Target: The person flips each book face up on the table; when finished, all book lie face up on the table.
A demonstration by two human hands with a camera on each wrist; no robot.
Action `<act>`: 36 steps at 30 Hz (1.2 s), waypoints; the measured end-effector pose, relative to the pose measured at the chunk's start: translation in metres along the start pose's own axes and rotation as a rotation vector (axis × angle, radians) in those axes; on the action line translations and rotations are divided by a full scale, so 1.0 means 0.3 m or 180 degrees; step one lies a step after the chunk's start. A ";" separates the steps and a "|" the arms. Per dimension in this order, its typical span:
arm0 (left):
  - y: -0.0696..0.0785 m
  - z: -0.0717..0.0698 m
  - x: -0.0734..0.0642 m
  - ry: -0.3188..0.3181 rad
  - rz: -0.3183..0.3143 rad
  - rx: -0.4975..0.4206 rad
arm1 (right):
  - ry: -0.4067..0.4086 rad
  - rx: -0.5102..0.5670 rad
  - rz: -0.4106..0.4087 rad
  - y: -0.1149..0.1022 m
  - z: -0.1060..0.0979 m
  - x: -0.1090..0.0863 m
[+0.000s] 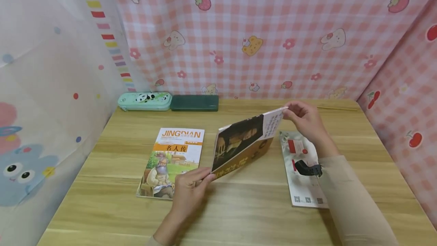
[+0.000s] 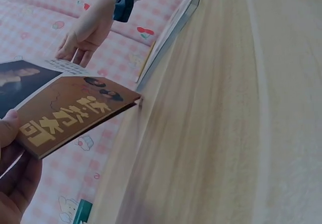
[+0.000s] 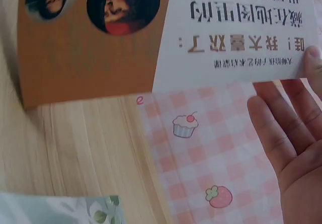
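A book (image 1: 242, 141) with a dark painting, an orange-brown band and a white strip on its cover is held tilted above the table between both hands. My left hand (image 1: 192, 191) pinches its near left corner, thumb on the cover in the left wrist view. At the far right corner, my right hand (image 1: 305, 120) pinches the white end, thumb on top and fingers beneath. Left of it lies a book with an old bearded figure (image 1: 170, 162) on the cover. Under the right forearm lies a pale book (image 1: 300, 185), partly hidden by the sleeve and a black wrist strap.
Along the table's back edge sit a mint panda pencil case (image 1: 145, 101) and a dark green case (image 1: 194, 103). A thin wooden stick (image 1: 337, 108) lies at the back right. Pink checked cloth (image 1: 239, 48) hangs behind the table (image 1: 239, 215).
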State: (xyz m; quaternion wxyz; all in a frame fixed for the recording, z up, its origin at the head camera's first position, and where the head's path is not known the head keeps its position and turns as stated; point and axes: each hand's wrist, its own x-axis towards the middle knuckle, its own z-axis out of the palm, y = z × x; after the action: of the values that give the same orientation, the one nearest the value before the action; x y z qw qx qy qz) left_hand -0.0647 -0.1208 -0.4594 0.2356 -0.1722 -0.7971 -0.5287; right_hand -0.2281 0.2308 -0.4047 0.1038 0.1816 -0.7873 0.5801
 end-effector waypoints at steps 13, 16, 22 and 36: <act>-0.006 0.009 -0.018 0.0230 -0.0596 -0.0222 | 0.0118 -0.0113 0.0543 -0.003 0.089 0.056; -0.008 0.010 -0.022 0.0259 -0.0842 -0.0225 | 0.0164 -0.0278 0.0629 0.015 0.116 0.057; -0.028 0.013 -0.032 0.0242 -0.1149 -0.0041 | 0.0108 -0.0309 0.0664 0.069 0.167 0.046; -0.073 0.042 -0.035 0.0121 -0.2042 -0.0334 | -0.0600 -0.0526 0.0995 0.128 0.284 0.019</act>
State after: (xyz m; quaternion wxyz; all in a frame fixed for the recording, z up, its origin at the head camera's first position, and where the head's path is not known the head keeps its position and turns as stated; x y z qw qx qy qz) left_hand -0.0697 -0.1178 -0.4860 0.0627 0.0858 -0.7778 -0.6194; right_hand -0.2450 0.1588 -0.4622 -0.0472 0.1015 -0.8570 0.5030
